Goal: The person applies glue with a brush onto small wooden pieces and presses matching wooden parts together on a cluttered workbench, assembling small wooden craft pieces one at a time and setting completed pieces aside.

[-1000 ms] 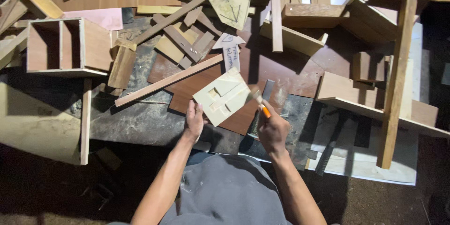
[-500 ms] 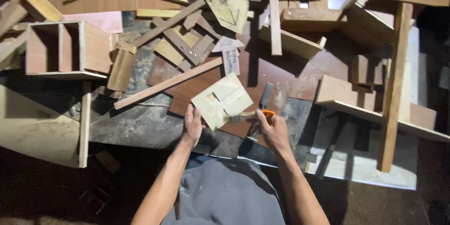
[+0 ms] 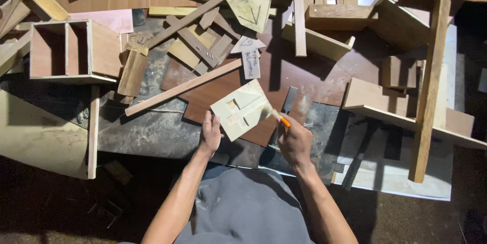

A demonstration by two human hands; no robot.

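Observation:
A pale, flat wooden piece (image 3: 242,110) with small cut-outs lies tilted on a dark brown board (image 3: 213,94) in the middle of the bench. My left hand (image 3: 209,135) presses on its lower left corner. My right hand (image 3: 294,140) grips a small brush with an orange handle (image 3: 284,120). The brush bristles (image 3: 267,113) rest on the right edge of the pale piece.
Wood offcuts and strips are heaped across the back. A small open wooden box (image 3: 71,51) stands at the left, with a long slat (image 3: 182,87) lying diagonally beside it. An upright post (image 3: 428,91) and plank frame sit at the right. White sheet (image 3: 390,170) at front right.
My right hand dropped lower, then swung the brush back onto the pale piece's right edge. My left hand stayed on the piece's corner.

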